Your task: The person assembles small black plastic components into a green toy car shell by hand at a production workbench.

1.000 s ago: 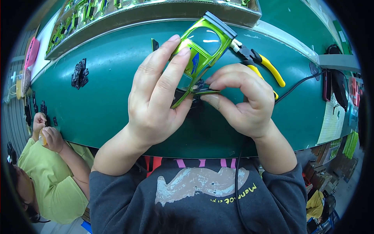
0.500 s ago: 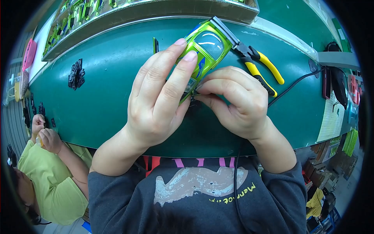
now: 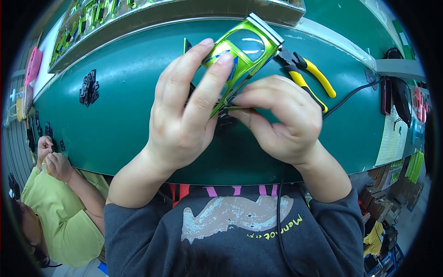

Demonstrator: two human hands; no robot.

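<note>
Over the green tabletop I hold a bright green toy car shell [image 3: 225,44], tilted, with a clear window and a grey bar across its far end. My left hand [image 3: 180,106] is closed around its near left part, two fingers lying on top. At the near right edge of the shell, my right hand [image 3: 281,115] pinches, thumb against forefinger, at a thin strip running along that edge. Its exact kind is partly hidden by the fingers. Small black parts [image 3: 225,119] show just beneath, between my hands. Pliers with yellow and black handles [image 3: 311,78] lie right of the shell.
A cardboard tray [image 3: 184,16] with several similar green shells stands at the far left. A black clump of small parts [image 3: 88,87] lies on the tabletop [image 3: 124,120]. A black cable [image 3: 353,97] crosses at right. A co-worker's hands [image 3: 54,159] are at the left edge.
The shell has tipped, its far end rising slightly up and to the right. My right fingers have shifted a little, and a thin strip now shows beside them.
</note>
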